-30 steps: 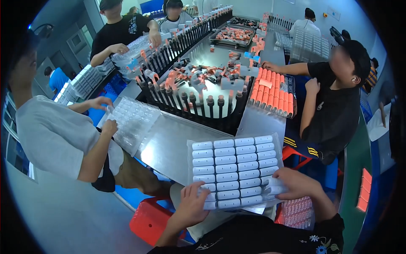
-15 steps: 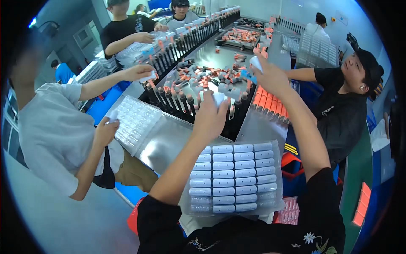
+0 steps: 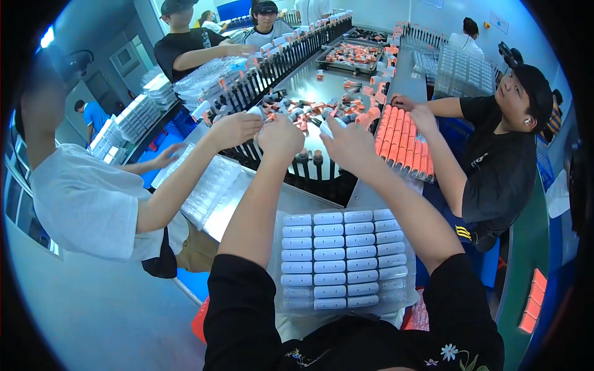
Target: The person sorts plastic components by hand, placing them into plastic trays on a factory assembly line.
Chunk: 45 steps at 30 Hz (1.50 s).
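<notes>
My left hand (image 3: 281,137) is closed, fingers curled, over the near left part of the rack of black posts (image 3: 247,151); what it grips is hidden. Beside it, a co-worker's hand (image 3: 235,131) reaches in from the left, and a small white case (image 3: 255,112) shows between the two hands. My right hand (image 3: 354,147) pinches a white plastic piece (image 3: 334,125) over the rack's near right part. Beyond my hands lies a loose heap of orange and grey clamp-like parts (image 3: 303,111). Below my forearms, a clear blister tray (image 3: 409,290) carries rows of white oblong cases (image 3: 329,254).
Another clear tray (image 3: 216,185) lies to the left by the co-worker. Orange tubes (image 3: 396,136) lie in rows at the right, near a second co-worker's hands (image 3: 422,117). A metal tray (image 3: 351,55) of orange parts stands farther back. Orange pieces (image 3: 533,300) sit at far right.
My left hand has moved left and up; my right hand has come down and left with its white piece. The left co-worker's arm has reached in beside my left hand. Orange tubes are more exposed.
</notes>
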{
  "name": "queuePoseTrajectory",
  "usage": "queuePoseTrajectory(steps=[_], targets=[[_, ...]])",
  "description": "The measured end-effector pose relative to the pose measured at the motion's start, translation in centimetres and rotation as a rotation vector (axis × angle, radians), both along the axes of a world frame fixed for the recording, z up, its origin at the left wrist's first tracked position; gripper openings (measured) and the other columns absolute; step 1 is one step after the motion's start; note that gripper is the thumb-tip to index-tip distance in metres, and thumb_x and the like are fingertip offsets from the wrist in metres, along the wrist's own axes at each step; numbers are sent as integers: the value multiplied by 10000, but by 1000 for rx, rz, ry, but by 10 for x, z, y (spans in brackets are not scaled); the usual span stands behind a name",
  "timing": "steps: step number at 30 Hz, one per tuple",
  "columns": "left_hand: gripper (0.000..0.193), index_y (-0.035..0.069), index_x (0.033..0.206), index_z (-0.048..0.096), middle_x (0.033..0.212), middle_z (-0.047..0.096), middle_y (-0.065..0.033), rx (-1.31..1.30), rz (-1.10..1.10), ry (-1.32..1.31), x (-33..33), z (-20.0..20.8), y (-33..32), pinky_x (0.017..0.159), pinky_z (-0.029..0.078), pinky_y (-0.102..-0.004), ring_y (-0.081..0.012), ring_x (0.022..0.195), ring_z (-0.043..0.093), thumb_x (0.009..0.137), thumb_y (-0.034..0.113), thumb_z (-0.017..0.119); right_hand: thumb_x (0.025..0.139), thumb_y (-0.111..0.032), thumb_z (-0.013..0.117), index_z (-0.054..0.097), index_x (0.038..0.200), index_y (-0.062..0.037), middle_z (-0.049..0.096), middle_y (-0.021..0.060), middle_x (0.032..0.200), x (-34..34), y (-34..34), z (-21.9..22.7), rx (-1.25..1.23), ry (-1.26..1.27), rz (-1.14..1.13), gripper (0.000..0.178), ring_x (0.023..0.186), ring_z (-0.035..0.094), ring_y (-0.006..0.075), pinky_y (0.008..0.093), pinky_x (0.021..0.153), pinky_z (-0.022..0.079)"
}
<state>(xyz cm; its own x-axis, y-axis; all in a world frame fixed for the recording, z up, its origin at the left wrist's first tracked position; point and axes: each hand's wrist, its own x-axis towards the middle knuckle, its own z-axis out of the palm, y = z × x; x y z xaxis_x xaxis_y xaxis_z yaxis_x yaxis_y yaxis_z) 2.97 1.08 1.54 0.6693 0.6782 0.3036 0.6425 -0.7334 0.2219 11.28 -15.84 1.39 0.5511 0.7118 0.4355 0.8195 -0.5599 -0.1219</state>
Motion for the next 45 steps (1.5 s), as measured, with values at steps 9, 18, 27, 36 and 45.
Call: queuePoseTrajectory(steps=[9, 18, 27, 36, 45], targets=[[370, -63, 1093, 657, 1136, 639, -210, 159, -149, 179, -91, 10, -10, 735, 610, -471, -385, 914, 731, 1020, 275, 525, 1022, -419, 555, 509, 1456, -127, 697, 208, 860, -55, -22, 8, 74, -44, 142, 525, 698, 701, 378, 499, 620, 562], [237, -46, 1096, 627, 1186, 593, -221, 319, -594, 6, -15, 34, -47, 822, 590, -417, -349, 1114, 641, 971, 153, 606, 930, -166, 623, 536, 1354, -4, 710, 157, 947, 88, -18, 2, 89, -523, 10, 462, 812, 719, 309, 418, 658, 586], [399, -93, 1106, 591, 987, 725, -180, 345, -3, -26, 3, -24, -17, 711, 601, -318, -244, 867, 756, 877, 214, 702, 1030, -265, 566, 393, 1503, -1, 672, 166, 889, -22, -20, -33, 120, -213, 65, 568, 675, 711, 356, 433, 582, 594], [249, 27, 1147, 669, 1097, 681, -164, -372, -793, -280, -213, -50, -94, 887, 543, -429, -362, 1005, 666, 922, 127, 706, 908, -156, 724, 731, 1066, -3, 698, 165, 993, -97, -221, -76, 86, 434, 308, 220, 957, 661, 336, 412, 857, 530], [373, 54, 1168, 672, 1171, 622, -152, -448, -638, -229, -241, -103, -204, 910, 514, -404, -341, 1083, 620, 816, 58, 795, 856, -163, 804, 693, 1198, -52, 613, 110, 1194, -161, -225, -87, -140, 474, 452, 376, 1152, 585, 264, 373, 959, 508]])
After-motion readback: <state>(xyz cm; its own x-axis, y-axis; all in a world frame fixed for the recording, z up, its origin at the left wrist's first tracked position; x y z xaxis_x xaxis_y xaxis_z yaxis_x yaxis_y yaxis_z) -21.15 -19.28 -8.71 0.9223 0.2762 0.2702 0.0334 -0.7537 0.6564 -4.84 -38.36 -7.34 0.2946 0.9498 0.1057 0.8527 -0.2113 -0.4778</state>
